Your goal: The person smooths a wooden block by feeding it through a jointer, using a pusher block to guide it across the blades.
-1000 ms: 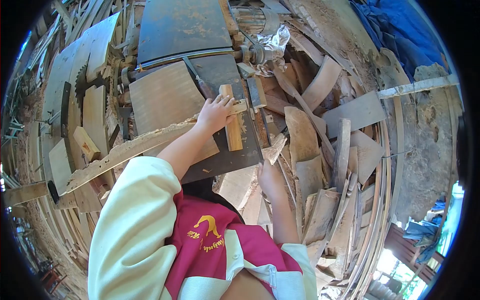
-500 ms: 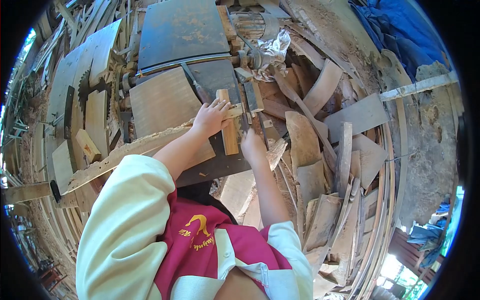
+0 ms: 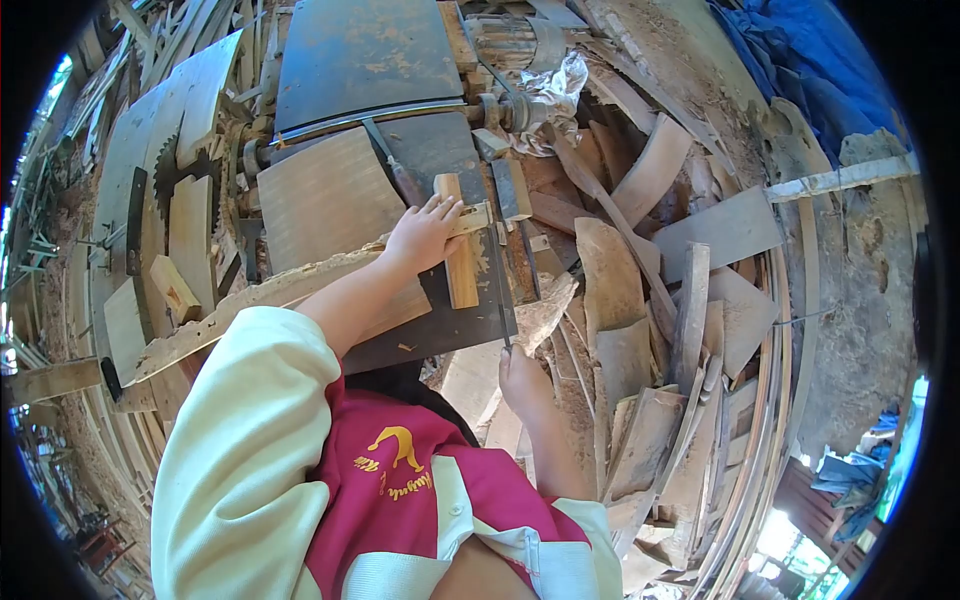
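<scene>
My left hand [image 3: 425, 233] presses down on a long rough-edged wooden board [image 3: 270, 292], its fingers bent over the wood near the right end. Crossing under that end is a short wooden block [image 3: 460, 272]; its upper end shows beside my fingertips. My right hand [image 3: 525, 383] is closed around the near end of a thin-bladed tool [image 3: 504, 305], seen edge-on like a narrow saw. The blade runs past the board's right end, along the dark metal table's edge [image 3: 400, 345]. My palm hides the tool's handle.
A wide flat board [image 3: 330, 200] and a chisel-like tool [image 3: 405, 183] lie on the machine table. At left stands a toothed circular saw blade [image 3: 165, 180]. Wood offcuts [image 3: 620, 275] heap up at right, and crumpled foil [image 3: 555, 95] covers part by the motor [image 3: 500, 45].
My right hand has drawn back toward my body, bringing more of the thin blade into view. My left hand and the board stay in nearly the same place.
</scene>
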Demonstrator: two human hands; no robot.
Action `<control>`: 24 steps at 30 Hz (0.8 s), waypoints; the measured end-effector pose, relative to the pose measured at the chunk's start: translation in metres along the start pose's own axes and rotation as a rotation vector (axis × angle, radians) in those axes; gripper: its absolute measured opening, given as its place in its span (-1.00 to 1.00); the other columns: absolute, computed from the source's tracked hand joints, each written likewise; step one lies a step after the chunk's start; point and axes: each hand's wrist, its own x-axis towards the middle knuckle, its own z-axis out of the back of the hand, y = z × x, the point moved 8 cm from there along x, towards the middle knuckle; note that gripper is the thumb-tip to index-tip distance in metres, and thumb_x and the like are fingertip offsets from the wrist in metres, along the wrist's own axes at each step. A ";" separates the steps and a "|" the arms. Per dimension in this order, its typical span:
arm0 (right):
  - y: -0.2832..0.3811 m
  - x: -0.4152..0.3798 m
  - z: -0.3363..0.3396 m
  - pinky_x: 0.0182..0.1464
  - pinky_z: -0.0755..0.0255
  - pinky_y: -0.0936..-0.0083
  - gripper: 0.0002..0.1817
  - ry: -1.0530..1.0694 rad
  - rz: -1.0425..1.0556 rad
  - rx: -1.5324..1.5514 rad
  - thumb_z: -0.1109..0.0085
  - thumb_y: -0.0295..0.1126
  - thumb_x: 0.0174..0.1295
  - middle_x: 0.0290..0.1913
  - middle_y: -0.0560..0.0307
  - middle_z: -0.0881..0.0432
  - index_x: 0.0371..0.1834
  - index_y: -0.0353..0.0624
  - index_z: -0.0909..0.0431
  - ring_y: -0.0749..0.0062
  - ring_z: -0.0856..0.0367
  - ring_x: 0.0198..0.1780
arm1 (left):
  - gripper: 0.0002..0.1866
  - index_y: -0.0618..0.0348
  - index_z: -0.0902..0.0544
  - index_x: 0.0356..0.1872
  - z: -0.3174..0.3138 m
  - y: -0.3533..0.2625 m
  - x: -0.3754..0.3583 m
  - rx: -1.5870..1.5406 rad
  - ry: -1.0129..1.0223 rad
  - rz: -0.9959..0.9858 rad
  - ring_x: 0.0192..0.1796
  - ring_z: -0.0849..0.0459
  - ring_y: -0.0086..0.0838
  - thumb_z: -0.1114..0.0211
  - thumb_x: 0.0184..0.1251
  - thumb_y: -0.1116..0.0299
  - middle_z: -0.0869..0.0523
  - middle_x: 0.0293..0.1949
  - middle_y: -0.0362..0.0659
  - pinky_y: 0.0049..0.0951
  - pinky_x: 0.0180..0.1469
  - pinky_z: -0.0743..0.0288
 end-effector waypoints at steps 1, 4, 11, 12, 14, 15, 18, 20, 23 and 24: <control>-0.003 0.000 0.001 -0.32 -0.38 0.02 -0.69 0.008 -0.015 -0.005 0.27 -0.20 0.29 -0.50 -0.24 -0.54 -0.31 -0.23 -0.36 -0.15 -0.54 -0.39 | -0.43 0.17 -0.29 0.19 0.000 0.000 0.000 -0.008 0.001 -0.010 0.27 -0.28 -0.23 -0.04 0.23 0.06 -0.36 0.20 -0.06 -0.23 0.13 -0.29; -0.010 0.005 0.011 -0.30 -0.38 0.03 -0.69 -0.020 -0.026 0.006 0.27 -0.19 0.29 -0.49 -0.24 -0.54 -0.31 -0.21 -0.38 -0.15 -0.54 -0.37 | -0.43 0.18 -0.29 0.19 0.001 -0.001 0.000 0.000 -0.023 -0.025 0.26 -0.30 -0.22 -0.04 0.23 0.06 -0.37 0.19 -0.05 -0.24 0.12 -0.30; 0.017 0.061 0.031 -0.23 -0.38 0.07 -0.69 -0.096 0.034 0.063 0.24 -0.21 0.27 -0.43 -0.21 -0.56 -0.34 -0.21 -0.43 -0.14 -0.53 -0.30 | -0.44 0.19 -0.32 0.17 0.005 -0.004 0.000 0.015 -0.042 -0.032 0.24 -0.33 -0.21 -0.06 0.22 0.07 -0.41 0.16 -0.03 -0.24 0.12 -0.31; 0.019 0.075 0.029 -0.22 -0.38 0.08 -0.69 -0.085 0.019 0.037 0.23 -0.21 0.27 -0.41 -0.21 -0.56 -0.34 -0.22 -0.43 -0.13 -0.53 -0.28 | -0.45 0.20 -0.33 0.16 0.006 -0.005 0.000 0.010 -0.048 -0.030 0.23 -0.33 -0.21 -0.05 0.22 0.07 -0.41 0.16 -0.03 -0.24 0.12 -0.31; 0.029 0.105 0.026 -0.22 -0.39 0.09 -0.68 -0.110 0.045 0.057 0.23 -0.21 0.27 -0.40 -0.20 -0.56 -0.35 -0.22 -0.43 -0.12 -0.54 -0.27 | -0.45 0.20 -0.33 0.16 0.007 -0.004 0.000 0.011 -0.057 -0.031 0.23 -0.34 -0.20 -0.05 0.23 0.07 -0.42 0.15 -0.03 -0.24 0.12 -0.31; 0.034 0.117 0.026 -0.22 -0.39 0.09 -0.68 -0.136 0.070 0.068 0.23 -0.20 0.26 -0.39 -0.20 -0.57 -0.35 -0.22 -0.43 -0.11 -0.54 -0.27 | -0.45 0.20 -0.33 0.16 0.006 -0.004 0.000 0.012 -0.054 -0.030 0.22 -0.34 -0.21 -0.04 0.23 0.08 -0.42 0.15 -0.03 -0.24 0.12 -0.31; 0.042 0.148 0.025 -0.21 -0.39 0.08 -0.68 -0.194 0.089 0.068 0.24 -0.20 0.27 -0.39 -0.19 -0.57 -0.36 -0.22 -0.43 -0.09 -0.55 -0.26 | -0.47 0.20 -0.33 0.16 0.007 -0.004 0.002 0.022 -0.058 -0.024 0.22 -0.35 -0.22 -0.03 0.24 0.09 -0.43 0.14 -0.03 -0.25 0.12 -0.31; 0.046 0.156 0.023 -0.22 -0.40 0.07 -0.68 -0.209 0.081 0.063 0.25 -0.20 0.27 -0.40 -0.19 -0.57 -0.35 -0.21 -0.42 -0.10 -0.55 -0.27 | -0.47 0.19 -0.33 0.16 0.009 -0.003 0.003 0.024 -0.054 -0.017 0.21 -0.36 -0.23 -0.02 0.24 0.10 -0.43 0.14 -0.03 -0.25 0.11 -0.31; 0.041 0.160 0.010 -0.27 -0.42 0.05 -0.69 -0.239 0.070 0.065 0.26 -0.20 0.28 -0.43 -0.21 -0.57 -0.34 -0.20 -0.41 -0.10 -0.56 -0.32 | -0.48 0.19 -0.34 0.15 0.009 -0.001 0.006 0.012 -0.054 -0.013 0.20 -0.37 -0.25 -0.02 0.24 0.10 -0.44 0.13 -0.03 -0.26 0.11 -0.31; 0.039 0.162 0.007 -0.30 -0.42 0.05 -0.69 -0.263 0.076 0.075 0.27 -0.20 0.29 -0.44 -0.21 -0.57 -0.34 -0.20 -0.40 -0.11 -0.57 -0.34 | -0.48 0.19 -0.34 0.15 0.009 -0.001 0.006 0.010 -0.059 -0.016 0.20 -0.37 -0.26 -0.02 0.24 0.10 -0.44 0.13 -0.03 -0.26 0.10 -0.31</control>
